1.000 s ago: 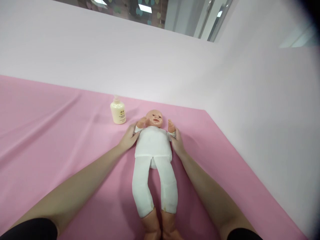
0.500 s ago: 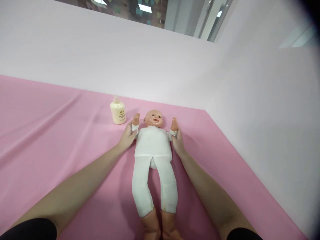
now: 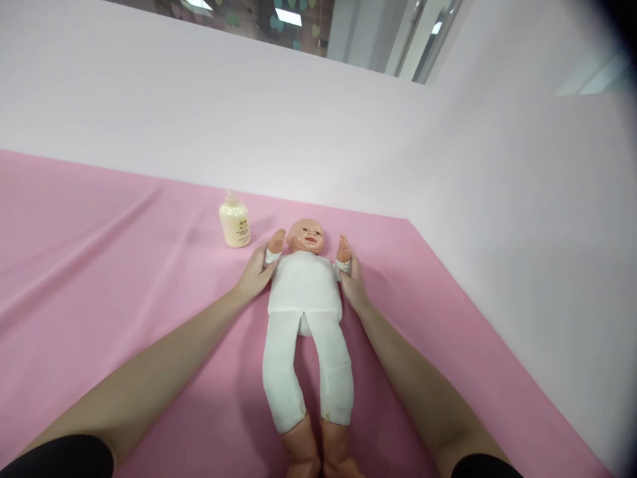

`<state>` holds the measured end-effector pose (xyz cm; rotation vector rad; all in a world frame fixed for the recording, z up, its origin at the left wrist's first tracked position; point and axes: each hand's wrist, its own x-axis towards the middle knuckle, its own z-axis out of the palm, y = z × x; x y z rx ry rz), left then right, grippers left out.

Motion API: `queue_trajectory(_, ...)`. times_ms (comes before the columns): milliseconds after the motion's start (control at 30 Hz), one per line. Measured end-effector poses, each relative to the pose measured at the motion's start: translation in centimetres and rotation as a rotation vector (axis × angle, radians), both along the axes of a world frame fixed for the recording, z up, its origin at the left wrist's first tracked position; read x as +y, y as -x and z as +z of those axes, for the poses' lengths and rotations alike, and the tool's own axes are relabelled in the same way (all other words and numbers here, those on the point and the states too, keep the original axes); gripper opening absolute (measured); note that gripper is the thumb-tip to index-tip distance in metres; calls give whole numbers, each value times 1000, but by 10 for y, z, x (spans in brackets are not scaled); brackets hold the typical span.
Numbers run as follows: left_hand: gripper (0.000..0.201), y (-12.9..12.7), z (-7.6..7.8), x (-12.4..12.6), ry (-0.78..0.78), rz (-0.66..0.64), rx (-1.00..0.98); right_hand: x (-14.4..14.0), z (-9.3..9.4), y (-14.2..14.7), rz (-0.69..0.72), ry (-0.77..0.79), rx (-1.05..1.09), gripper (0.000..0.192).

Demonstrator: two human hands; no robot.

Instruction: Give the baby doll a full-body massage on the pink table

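A baby doll [image 3: 304,292] in a white cloth suit lies face up on the pink cloth [image 3: 99,285], head away from me and bare feet at the bottom edge. My left hand [image 3: 255,273] grips the doll's arm on the left side, near the wrist. My right hand [image 3: 352,284] grips the doll's other arm. Both doll hands point up beside its head.
A cream pump bottle [image 3: 235,223] stands upright on the cloth just left of the doll's head, close to my left hand. A pale wall rises behind the cloth and along its right edge.
I have swung the doll's arms: its hands spread outward away from the head half a second ago, then came back in a little. My hands stayed on its arms.
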<state>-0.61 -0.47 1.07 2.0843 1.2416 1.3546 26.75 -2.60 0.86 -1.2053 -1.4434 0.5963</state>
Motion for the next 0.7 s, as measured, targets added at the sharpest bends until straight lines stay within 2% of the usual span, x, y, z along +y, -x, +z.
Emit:
queue_trajectory(133, 45, -4, 12, -7, -15, -57, 134, -3, 3, 3, 34, -77, -132, 54)
queue_trajectory(233, 45, -4, 13, -7, -18, -65, 134, -1, 1, 3, 38, -79, -158, 56)
queue_trajectory(500, 52, -1, -1, 2, 89, -26, -160, 7, -5, -3, -69, 50, 105, 55)
queue_trajectory(700, 40, 2, -9, 10, 194, 81, -350, 11, -8, -9, -168, 25, 157, 52)
